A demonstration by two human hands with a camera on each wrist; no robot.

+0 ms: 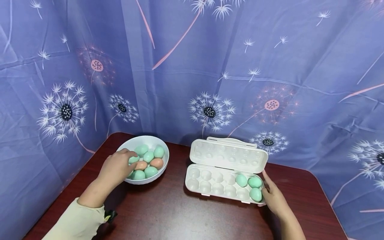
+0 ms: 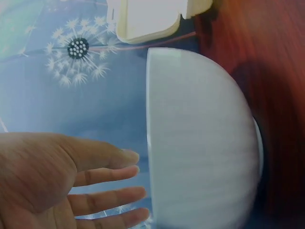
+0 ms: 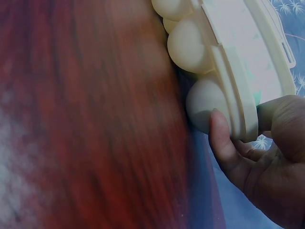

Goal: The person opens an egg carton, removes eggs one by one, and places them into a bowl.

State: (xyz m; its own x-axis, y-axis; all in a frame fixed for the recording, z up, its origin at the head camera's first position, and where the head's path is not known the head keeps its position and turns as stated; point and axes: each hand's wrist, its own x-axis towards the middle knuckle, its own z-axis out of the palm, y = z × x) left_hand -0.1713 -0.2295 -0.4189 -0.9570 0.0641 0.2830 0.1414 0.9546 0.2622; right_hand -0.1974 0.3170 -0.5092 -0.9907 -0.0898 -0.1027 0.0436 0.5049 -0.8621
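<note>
At the left, a white bowl (image 1: 166, 163) holds several green eggs (image 1: 151, 172) and two orange-brown eggs (image 1: 156, 163). My left hand (image 1: 115, 166) reaches over the bowl's left rim, its fingertips at the eggs. In the left wrist view, the extended fingers of the left hand (image 2: 62, 186) stand above the rim of the bowl (image 2: 200, 133), with nothing seen between them. An off-white egg carton (image 1: 222, 195) lies with its lid raised, three green eggs (image 1: 256, 194) in its right-end cups. My right hand (image 1: 275, 199) grips that right end, fingers (image 3: 224, 138) curled about its edge in the right wrist view.
Everything stands on a dark red-brown wooden table (image 1: 168, 213). A blue curtain (image 1: 180, 83) with dandelion prints hangs behind and to the left. The carton's raised lid (image 1: 229, 153) leans back near the curtain. A dark wrist band (image 1: 110, 216) is near the left sleeve.
</note>
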